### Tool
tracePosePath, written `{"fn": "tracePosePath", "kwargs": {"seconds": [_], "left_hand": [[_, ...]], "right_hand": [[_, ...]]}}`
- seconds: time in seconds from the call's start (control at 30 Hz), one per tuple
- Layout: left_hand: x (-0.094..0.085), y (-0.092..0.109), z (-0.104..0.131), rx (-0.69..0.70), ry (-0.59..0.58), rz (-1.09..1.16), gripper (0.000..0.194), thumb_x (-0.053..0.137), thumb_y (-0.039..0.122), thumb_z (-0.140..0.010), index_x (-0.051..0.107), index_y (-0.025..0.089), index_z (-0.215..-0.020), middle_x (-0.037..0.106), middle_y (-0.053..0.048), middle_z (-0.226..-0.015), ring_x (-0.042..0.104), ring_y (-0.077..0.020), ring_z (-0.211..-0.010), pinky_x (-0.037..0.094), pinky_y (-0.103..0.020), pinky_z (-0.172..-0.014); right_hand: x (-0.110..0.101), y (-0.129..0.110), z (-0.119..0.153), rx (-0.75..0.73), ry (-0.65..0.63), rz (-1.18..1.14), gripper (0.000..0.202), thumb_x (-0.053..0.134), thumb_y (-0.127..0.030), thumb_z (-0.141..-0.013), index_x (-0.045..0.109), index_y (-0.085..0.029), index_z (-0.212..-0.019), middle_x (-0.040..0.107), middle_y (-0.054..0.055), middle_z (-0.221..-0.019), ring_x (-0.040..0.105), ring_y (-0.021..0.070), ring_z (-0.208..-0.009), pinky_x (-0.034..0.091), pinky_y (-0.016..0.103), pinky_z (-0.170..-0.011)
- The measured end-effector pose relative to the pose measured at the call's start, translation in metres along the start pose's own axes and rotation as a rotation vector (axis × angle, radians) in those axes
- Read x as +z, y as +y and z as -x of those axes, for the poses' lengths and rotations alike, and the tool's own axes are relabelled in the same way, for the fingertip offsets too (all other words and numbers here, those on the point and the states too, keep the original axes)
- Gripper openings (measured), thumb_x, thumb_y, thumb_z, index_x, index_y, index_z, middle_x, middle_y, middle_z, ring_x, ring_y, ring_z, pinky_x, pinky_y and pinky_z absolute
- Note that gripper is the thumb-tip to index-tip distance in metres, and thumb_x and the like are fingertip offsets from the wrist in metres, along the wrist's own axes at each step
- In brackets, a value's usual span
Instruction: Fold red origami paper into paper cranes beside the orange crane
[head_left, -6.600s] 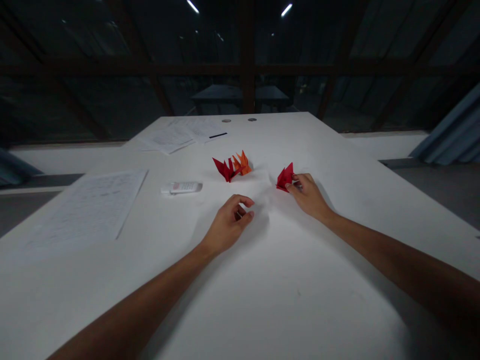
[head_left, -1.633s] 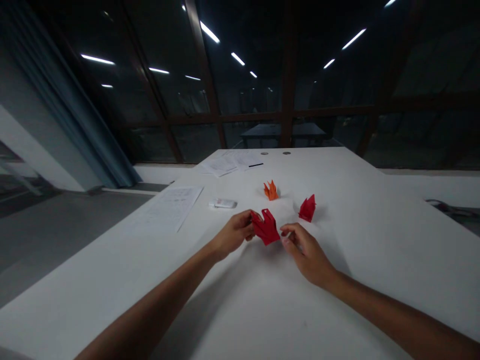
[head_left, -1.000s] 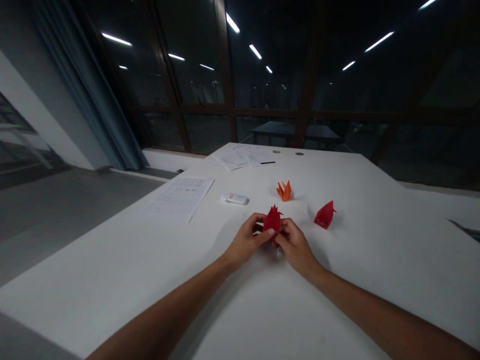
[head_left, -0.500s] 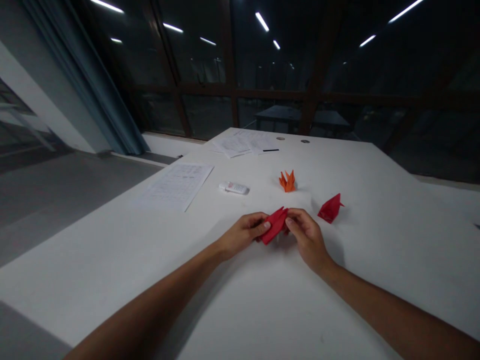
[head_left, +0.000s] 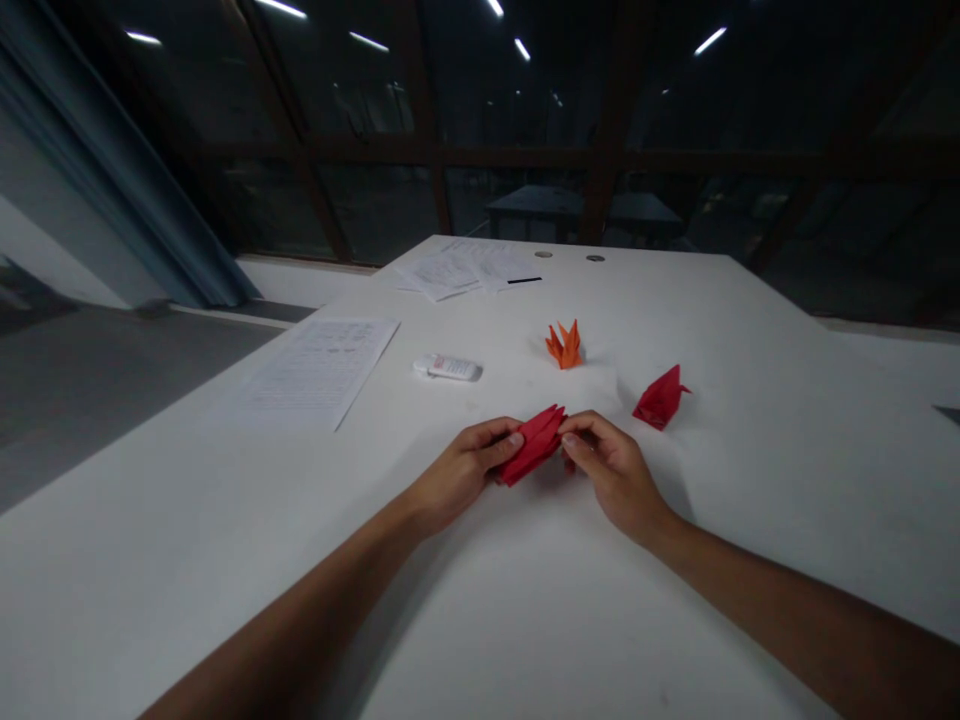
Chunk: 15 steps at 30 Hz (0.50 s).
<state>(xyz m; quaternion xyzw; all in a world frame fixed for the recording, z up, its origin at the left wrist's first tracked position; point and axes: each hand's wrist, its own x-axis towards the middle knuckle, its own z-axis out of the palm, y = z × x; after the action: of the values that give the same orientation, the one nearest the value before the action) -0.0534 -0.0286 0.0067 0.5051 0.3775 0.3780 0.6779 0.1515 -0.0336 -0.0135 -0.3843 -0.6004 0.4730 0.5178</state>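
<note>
My left hand (head_left: 469,465) grips the left end of a folded piece of red origami paper (head_left: 534,446), thumb on top. At its right end, my right hand (head_left: 611,465) pinches the paper between thumb and fingers; part of the fold is hidden there. The held paper is just above the white table (head_left: 480,620). Beyond my hands stands an orange origami crane (head_left: 566,347). Right of my right hand sits a red origami crane (head_left: 661,398), resting on the table.
A white correction-fluid-like bottle or tape case (head_left: 448,368) lies beyond my left hand. Printed sheets (head_left: 322,370) are at the left edge, with more papers (head_left: 465,267) and a black pen (head_left: 524,280) at the far end. Dark windows (head_left: 517,90) stand behind.
The view has shifted, so the table things sit slightly higher and further left. Both hands still hold the red paper, which now lies at a flatter angle.
</note>
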Motion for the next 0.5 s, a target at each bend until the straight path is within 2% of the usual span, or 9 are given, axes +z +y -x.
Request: {"fn": "tracePosePath", "kwargs": {"seconds": [0.23,0.5], "left_hand": [[-0.0018,0.0022,0.0011,-0.045,-0.049,0.032,0.028,0.07,0.041,-0.088,0.065,0.015,-0.095,0.056,-0.003,-0.085,0.046,-0.0125,-0.072,0.033,-0.026,-0.067],[-0.0039,0.0023,0.0003,-0.059,-0.081,0.005,0.025,0.068,0.038,-0.09,0.065,0.015,-0.099,0.056,-0.003,-0.086,0.046,-0.012,-0.074,0.033,-0.026,-0.067]], "right_hand": [[-0.0006,0.0046,-0.0005,0.021,-0.027,-0.013,0.017,0.057,-0.038,-0.098,0.062,-0.022,-0.096,0.058,-0.001,-0.077,0.055,0.0145,-0.068,0.044,0.028,-0.063],[-0.0006,0.0031,-0.0029,0.072,0.023,-0.126,0.014,0.063,-0.035,-0.095,0.059,-0.023,-0.099,0.059,-0.003,-0.079,0.057,0.0128,-0.065,0.045,0.028,-0.061]]}}
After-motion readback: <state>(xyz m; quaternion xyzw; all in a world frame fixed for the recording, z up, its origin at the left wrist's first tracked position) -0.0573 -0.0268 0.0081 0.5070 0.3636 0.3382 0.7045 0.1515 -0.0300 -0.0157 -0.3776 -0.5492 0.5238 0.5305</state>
